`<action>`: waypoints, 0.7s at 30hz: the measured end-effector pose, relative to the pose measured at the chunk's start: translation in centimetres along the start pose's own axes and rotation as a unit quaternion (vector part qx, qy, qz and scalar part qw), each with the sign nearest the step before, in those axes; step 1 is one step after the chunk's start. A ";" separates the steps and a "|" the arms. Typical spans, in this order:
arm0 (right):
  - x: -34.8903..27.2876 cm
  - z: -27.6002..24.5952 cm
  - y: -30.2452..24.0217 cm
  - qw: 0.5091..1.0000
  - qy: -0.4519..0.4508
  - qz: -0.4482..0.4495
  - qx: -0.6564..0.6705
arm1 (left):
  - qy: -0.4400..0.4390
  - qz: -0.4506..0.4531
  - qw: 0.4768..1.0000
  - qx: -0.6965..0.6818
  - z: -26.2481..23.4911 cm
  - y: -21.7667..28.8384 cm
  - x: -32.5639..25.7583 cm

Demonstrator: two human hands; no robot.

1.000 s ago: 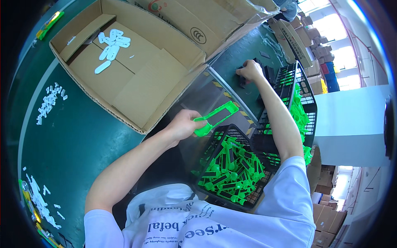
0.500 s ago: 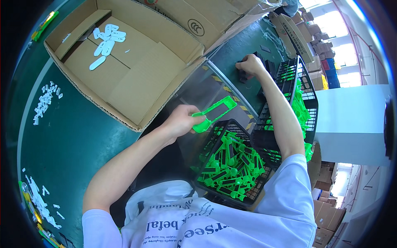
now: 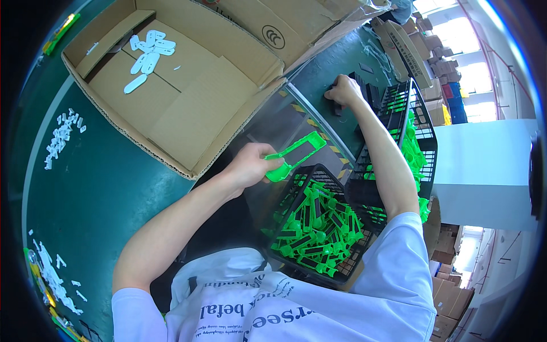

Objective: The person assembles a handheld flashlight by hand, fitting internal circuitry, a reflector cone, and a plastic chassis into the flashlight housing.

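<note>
In my left hand (image 3: pixel 249 164) is a bright green plastic frame (image 3: pixel 315 141) with a long rectangular opening, pinched at its wider rounded end between thumb and fingers. It is held up in the air near the big cardboard box. Farther off to the right, my right hand (image 3: pixel 345 91) reaches over the green tabletop, its fingers closed on a small black rectangular piece (image 3: pixel 337 107). My fingers partly cover that piece. Right beside this hand stand more black pieces (image 3: pixel 373 94) in a row.
Below the green frame stands a black crate (image 3: pixel 285 259) of green parts with black inserts. Another black crate (image 3: pixel 430 134) with green parts is under my right forearm. An open cardboard box (image 3: pixel 196 142) holds white oval plates (image 3: pixel 149 61). Small white pieces (image 3: pixel 61 137) lie at left.
My right hand shifts very slightly among the black pieces, and its fingers draw the black piece a little. The left hand holds the green frame almost still.
</note>
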State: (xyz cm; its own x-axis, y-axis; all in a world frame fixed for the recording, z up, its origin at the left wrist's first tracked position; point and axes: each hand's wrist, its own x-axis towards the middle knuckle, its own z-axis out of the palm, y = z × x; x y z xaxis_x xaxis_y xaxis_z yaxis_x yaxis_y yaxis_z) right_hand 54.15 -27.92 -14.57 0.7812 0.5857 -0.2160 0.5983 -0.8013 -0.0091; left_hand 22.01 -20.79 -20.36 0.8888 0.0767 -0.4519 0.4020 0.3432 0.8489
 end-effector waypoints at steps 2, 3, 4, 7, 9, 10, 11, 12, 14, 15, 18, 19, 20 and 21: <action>0.2 0.1 0.2 1.000 0.000 -0.001 -0.011 | -0.002 0.003 1.000 0.002 0.0 0.0 0.0; 0.2 0.1 0.3 1.000 0.000 -0.002 -0.012 | -0.003 0.005 1.000 0.000 0.0 0.0 0.0; 0.3 0.2 0.4 1.000 0.004 0.010 -0.007 | -0.003 0.006 1.000 -0.003 0.0 0.1 -0.1; 0.5 0.2 0.8 1.000 0.005 0.022 -0.004 | -0.004 0.004 1.000 -0.008 0.0 0.2 -0.2; 0.7 0.4 1.3 1.000 0.002 0.022 -0.006 | -0.002 0.005 1.000 -0.007 0.0 0.2 -0.3; 0.8 0.4 1.3 1.000 0.009 0.020 -0.013 | 0.000 0.006 1.000 -0.004 0.0 0.3 -0.3; 0.8 0.5 1.3 1.000 0.017 0.017 -0.019 | 0.001 0.006 1.000 -0.004 0.0 0.3 -0.4; 0.9 0.5 1.2 1.000 0.016 0.017 -0.019 | 0.003 0.006 1.000 -0.004 0.0 0.3 -0.4; 1.0 0.7 1.4 0.999 0.029 0.013 -0.019 | 0.003 0.005 1.000 -0.005 0.0 0.3 -0.3; 1.1 0.8 1.6 0.999 0.029 0.014 -0.020 | 0.001 0.005 1.000 -0.005 0.0 0.2 -0.3; 1.2 0.8 1.7 0.999 0.031 0.008 -0.012 | 0.002 0.005 1.000 -0.003 0.0 0.1 -0.2; 1.2 0.8 1.6 0.999 0.029 0.009 -0.012 | 0.005 0.005 1.000 -0.002 0.0 0.1 -0.2; 1.2 0.8 1.6 0.999 0.028 0.010 -0.013 | 0.005 0.005 1.000 -0.002 0.0 0.1 -0.2; 1.2 0.8 1.5 0.999 0.028 0.010 -0.013 | 0.007 0.004 1.000 -0.001 -0.1 0.1 -0.2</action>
State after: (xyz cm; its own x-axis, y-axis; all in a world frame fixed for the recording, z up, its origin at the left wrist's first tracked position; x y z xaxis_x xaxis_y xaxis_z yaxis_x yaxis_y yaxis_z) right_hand 55.85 -28.51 -15.67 0.8013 0.5759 -0.1619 0.5862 -0.8099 0.0207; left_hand 21.83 -20.72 -20.20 0.8887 0.0934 -0.4488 0.3940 0.3449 0.8520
